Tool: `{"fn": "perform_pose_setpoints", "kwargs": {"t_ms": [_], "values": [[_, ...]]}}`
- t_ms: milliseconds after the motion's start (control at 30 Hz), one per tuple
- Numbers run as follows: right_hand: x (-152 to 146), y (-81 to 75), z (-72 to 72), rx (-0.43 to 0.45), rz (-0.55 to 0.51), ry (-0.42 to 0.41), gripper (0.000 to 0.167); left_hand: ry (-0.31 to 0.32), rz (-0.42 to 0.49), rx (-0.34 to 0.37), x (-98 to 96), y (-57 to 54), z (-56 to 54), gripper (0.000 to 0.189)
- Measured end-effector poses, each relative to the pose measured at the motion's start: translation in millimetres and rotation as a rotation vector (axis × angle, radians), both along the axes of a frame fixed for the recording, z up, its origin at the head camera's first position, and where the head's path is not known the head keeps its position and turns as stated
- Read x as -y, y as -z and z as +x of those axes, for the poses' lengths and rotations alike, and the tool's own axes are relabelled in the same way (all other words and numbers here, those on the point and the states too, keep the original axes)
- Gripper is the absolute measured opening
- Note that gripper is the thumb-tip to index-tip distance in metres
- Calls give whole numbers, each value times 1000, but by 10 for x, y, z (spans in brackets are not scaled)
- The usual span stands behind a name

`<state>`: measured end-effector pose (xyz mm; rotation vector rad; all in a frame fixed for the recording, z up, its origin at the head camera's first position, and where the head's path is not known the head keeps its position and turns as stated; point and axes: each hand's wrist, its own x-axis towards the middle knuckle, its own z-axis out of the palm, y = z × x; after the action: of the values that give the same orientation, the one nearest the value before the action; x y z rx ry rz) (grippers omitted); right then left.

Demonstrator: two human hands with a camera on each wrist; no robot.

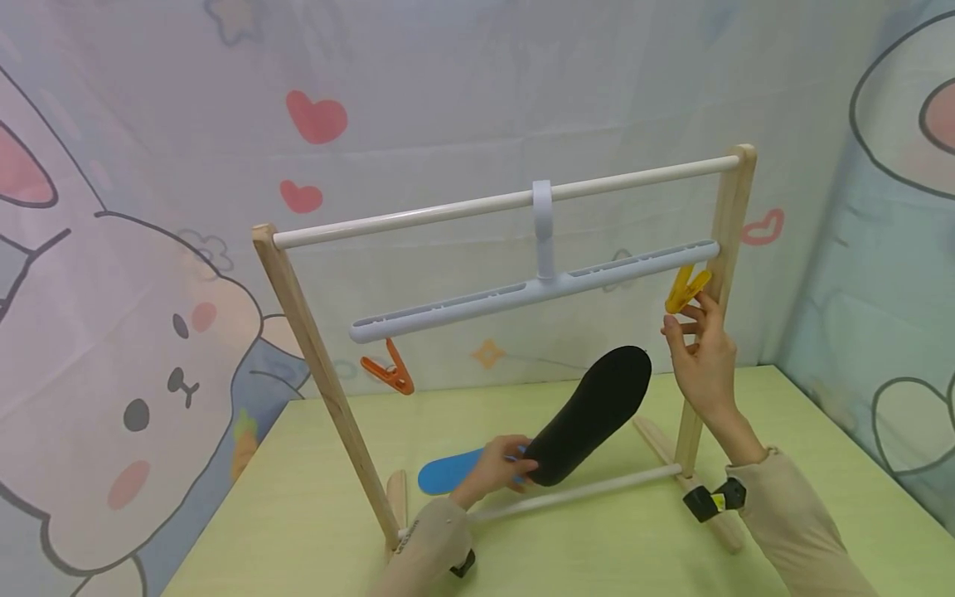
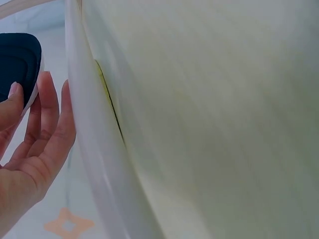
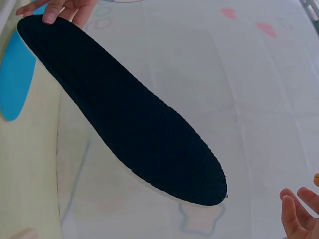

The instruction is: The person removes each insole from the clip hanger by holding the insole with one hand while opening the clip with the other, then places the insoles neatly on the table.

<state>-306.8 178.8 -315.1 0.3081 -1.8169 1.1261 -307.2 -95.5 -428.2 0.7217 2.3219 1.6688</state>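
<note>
My left hand [image 1: 496,473] pinches one end of a black insole [image 1: 593,414], thumb on its face and fingers behind. The insole slants up to the right, its other end free; in the right wrist view its dark face [image 3: 134,109] shows at full length. My right hand [image 1: 701,356] is raised beside a yellow clip [image 1: 685,290] hanging under the right end of the pale hanger [image 1: 455,313]. Its fingertips are right at the clip, the fingers spread and loosely bent. In the right wrist view only part of this hand [image 3: 301,211] shows.
The hanger hooks over the white top rod [image 1: 418,217] of a wooden-legged rack [image 1: 321,365]. An orange clip [image 1: 391,371] hangs under the hanger's left end. A blue insole [image 1: 448,471] lies on the pale green table [image 1: 313,497]. A white lower bar [image 1: 589,491] crosses the rack.
</note>
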Motion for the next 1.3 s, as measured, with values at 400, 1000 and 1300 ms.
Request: {"fn": "perform_pose_setpoints", "kwargs": {"t_ms": [400, 1000, 1300], "values": [[1, 63, 46, 25, -22, -15, 47, 33, 25, 13, 60, 43, -41, 21], [20, 290, 59, 80, -65, -26, 44, 32, 84, 23, 115, 0, -20, 21], [81, 425, 130, 128, -111, -32, 44, 10, 103, 13, 110, -23, 15, 21]]}}
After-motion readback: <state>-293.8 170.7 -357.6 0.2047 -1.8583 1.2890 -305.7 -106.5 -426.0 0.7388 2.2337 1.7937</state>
